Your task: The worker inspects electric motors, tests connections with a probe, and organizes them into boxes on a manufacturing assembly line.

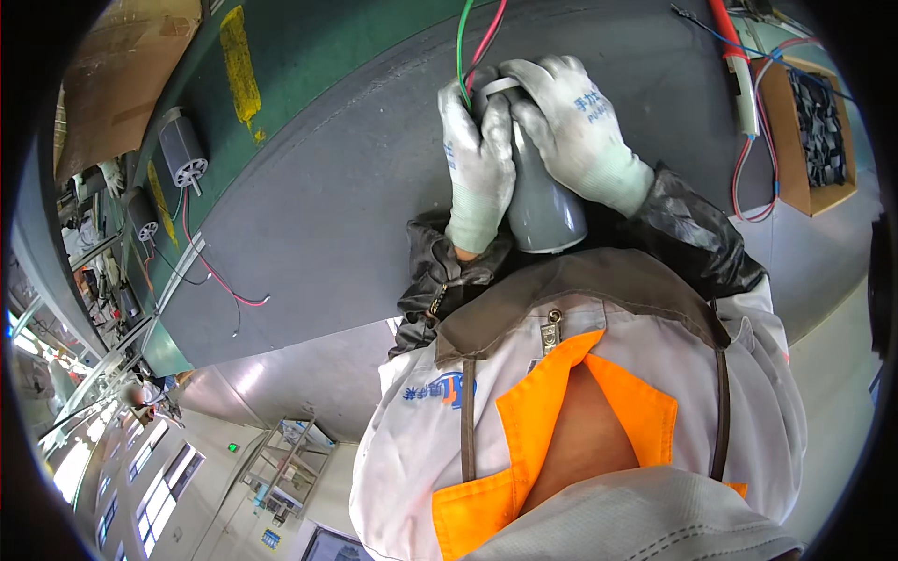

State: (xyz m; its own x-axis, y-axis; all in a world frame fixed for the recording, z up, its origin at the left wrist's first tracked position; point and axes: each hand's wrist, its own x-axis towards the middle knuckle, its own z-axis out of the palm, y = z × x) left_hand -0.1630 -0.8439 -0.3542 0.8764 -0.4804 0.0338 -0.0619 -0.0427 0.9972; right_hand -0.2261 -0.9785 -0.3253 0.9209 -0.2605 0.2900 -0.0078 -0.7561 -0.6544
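At upper centre, we curl our left hand's [480,154] gloved fingers about the grey cylinder's [546,208] far end, our right hand [575,117] seemingly pinching a pale band [502,85] there; wires [459,47] already lead out, though work on that end looks unfinished. Beyond, upper left, two motors [181,145] lie.

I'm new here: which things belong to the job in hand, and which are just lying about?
Seemingly in the job:
- grey cylinder, held by left hand and right hand
- green wire
- red wire

Apparently lying about:
- upper-left motor
- lower-left motor
- cardboard box
- dark parts inside it
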